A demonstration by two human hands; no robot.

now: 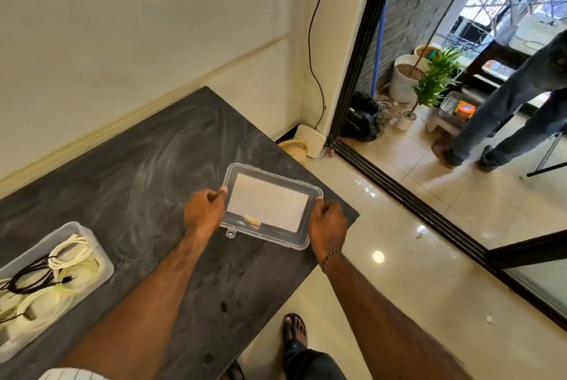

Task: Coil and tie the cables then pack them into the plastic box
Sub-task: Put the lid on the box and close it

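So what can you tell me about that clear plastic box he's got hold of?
The plastic box is shallow, rectangular and transparent, with rounded corners and a small latch tab on its near long edge. Its lid looks closed. A pale sheet and a small yellowish item show through. It lies flat near the right end of the dark table. The left hand grips one short side, the right hand the other.

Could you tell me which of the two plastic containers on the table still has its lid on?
The box held between both hands, at the table's right corner, is lidded; the tray of cables at left is open-topped.

Both hands point(205, 211) point(327, 221) curled, arms outstretched
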